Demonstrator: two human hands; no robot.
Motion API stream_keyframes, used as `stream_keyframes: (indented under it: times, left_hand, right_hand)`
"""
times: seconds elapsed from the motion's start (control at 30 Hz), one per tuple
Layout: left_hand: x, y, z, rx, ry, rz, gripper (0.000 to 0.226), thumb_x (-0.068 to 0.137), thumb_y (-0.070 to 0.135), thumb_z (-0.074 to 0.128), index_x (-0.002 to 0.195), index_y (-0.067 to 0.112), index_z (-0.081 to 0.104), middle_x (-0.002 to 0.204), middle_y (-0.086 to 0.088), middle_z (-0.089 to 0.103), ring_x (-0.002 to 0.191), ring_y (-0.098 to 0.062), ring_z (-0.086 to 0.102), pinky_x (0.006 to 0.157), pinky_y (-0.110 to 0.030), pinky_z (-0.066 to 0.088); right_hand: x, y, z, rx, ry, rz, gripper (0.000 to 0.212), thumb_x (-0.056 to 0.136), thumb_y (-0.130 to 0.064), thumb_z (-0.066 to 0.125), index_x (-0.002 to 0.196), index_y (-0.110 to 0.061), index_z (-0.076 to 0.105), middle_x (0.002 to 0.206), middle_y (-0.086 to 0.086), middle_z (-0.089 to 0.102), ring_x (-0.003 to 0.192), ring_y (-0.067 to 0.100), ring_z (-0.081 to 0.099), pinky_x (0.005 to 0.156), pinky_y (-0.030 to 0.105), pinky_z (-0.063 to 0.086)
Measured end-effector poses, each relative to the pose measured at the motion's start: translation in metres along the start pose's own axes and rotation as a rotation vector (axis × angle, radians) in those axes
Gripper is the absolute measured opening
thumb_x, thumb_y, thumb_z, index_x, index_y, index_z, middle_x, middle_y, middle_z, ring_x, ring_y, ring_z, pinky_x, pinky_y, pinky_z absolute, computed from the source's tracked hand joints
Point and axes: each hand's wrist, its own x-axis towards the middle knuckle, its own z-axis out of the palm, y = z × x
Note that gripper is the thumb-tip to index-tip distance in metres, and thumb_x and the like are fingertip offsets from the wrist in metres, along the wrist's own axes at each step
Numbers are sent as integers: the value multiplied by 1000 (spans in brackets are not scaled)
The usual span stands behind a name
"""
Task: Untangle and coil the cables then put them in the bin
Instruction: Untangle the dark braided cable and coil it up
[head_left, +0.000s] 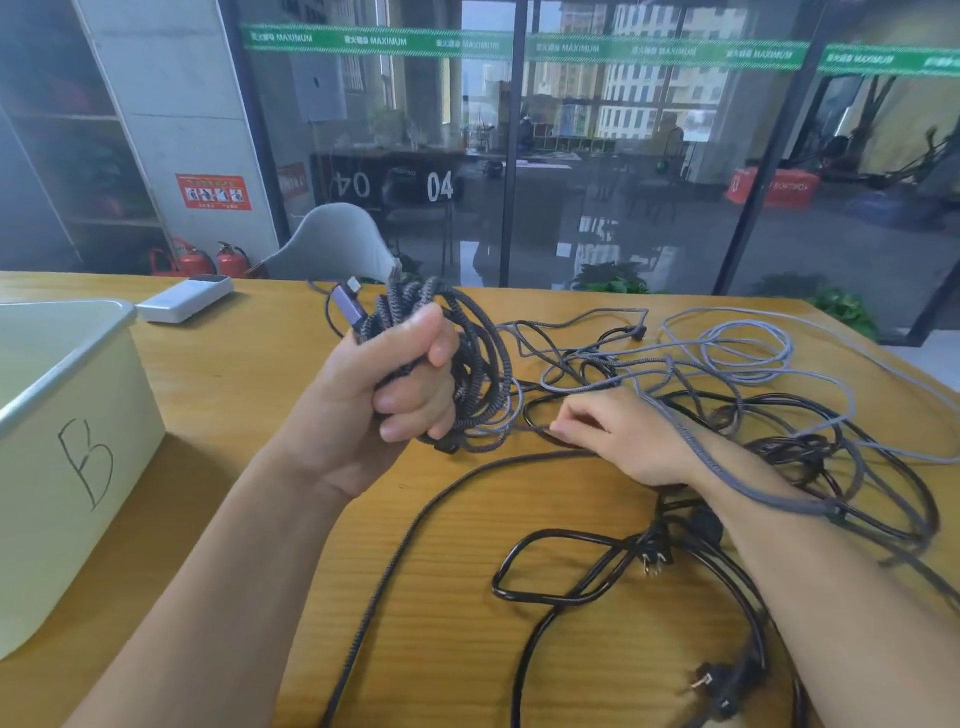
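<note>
Head view, and it's the only one: left hand (400, 384) has its grip wrapped tight round a coil of dark braided cable (467, 364), held up off the surface (249, 395) with the plug ends poking out the top. Right hand (618, 436) lies low on the wood just right of the coil, fingertips seemingly pinching a dark strand where it leaves the coil. That loose tail runs rightward into the tangle (727, 395), so I'd say the next loop gets fed from the right. A grey cable (727, 467) is draped over the right wrist, which could snag. The bin (67, 364) sits left of the left hand, with open wood between.
</note>
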Motion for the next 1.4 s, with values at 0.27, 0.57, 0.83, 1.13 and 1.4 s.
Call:
stream_keyframes:
  times: [0.27,0.57,0.83,1.13,1.4]
  left_hand:
    - [10,-22,9,219,-41,-193,27,96,30,63,72,18,58,45,10,29,35,-10,26,50,-27,40]
    - [16,-39,19,458,-18,-393,27,102,22,63,77,12,59,54,-2,30,45,-18,26,53,-29,38]
    - [23,-66,25,613,100,-335,24,91,7,65,72,-1,52,56,-5,40,50,-21,33,48,-27,31]
    - [24,-64,4,562,379,-146,24,85,10,58,63,15,51,58,0,43,53,-17,33,48,-26,30]
    - [22,-52,-17,379,608,-164,44,97,9,65,55,23,62,59,0,39,53,-17,32,48,-25,29]
  right_hand:
    - [11,-14,3,-98,506,98,35,106,-50,45,90,-23,60,56,-8,53,50,10,49,49,32,31]
    - [-1,-49,-4,25,576,81,29,105,-43,57,92,-18,64,52,-7,50,49,6,46,49,17,36]
    - [-11,-70,-4,184,542,68,27,106,-40,55,94,-20,68,49,-14,53,54,-3,51,51,15,32]
    - [-20,-94,12,577,394,-65,28,107,-6,47,121,-16,68,66,-15,68,59,3,61,61,18,51]
    - [-31,-88,-6,371,121,95,30,114,-25,33,116,-20,62,94,-1,72,61,11,67,61,19,54]
